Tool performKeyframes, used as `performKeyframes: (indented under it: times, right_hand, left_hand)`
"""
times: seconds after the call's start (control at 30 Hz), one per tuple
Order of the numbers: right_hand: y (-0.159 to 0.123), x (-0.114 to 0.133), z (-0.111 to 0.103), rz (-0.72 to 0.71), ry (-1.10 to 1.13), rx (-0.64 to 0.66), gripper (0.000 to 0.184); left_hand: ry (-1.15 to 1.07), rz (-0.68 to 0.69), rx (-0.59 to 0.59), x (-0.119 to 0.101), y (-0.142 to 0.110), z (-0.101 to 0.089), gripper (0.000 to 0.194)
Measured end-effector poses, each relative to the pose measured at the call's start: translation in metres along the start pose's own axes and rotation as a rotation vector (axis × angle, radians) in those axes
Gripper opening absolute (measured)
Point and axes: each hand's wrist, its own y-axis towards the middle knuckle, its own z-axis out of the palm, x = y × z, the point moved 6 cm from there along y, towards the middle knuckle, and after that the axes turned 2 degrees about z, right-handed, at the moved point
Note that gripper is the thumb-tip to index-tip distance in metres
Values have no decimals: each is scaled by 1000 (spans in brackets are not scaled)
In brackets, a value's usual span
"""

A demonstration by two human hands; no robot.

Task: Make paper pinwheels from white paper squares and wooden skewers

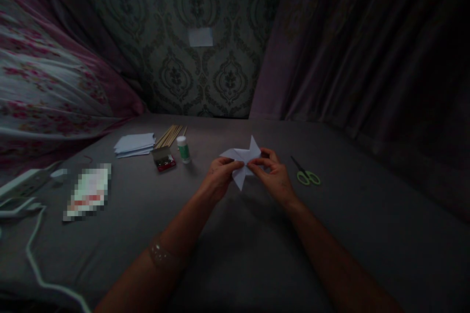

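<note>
Both hands hold a folded white paper shape (242, 159) with pointed flaps, just above a grey cloth surface (235, 234). My left hand (220, 178) pinches its left side with closed fingers. On the right side, my right hand (273, 171) grips it between thumb and fingertips. A bracelet sits on my left wrist.
Green-handled scissors (306, 174) lie right of my hands. To the left stand a glue stick (183, 149), a small open red box (164, 159), wooden sticks (169, 135), a stack of white paper (135, 144), a blurred packet (90, 190) and a power strip with cable (25, 183). Curtains hang behind.
</note>
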Motion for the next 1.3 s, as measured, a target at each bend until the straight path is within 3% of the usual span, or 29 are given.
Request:
performKeyframes:
  times: [0.67, 1.07, 1.3]
  right_hand:
    - [-3, 5, 0, -11, -10, 4, 20]
    - [-1, 2, -1, 37, 73, 6, 21]
    - [0, 1, 0, 30, 118, 20, 21]
  left_hand:
    - [3, 3, -9, 2, 1, -2, 15]
    - [139, 192, 69, -9, -4, 3, 16]
    - [166, 221, 75, -11, -5, 4, 16]
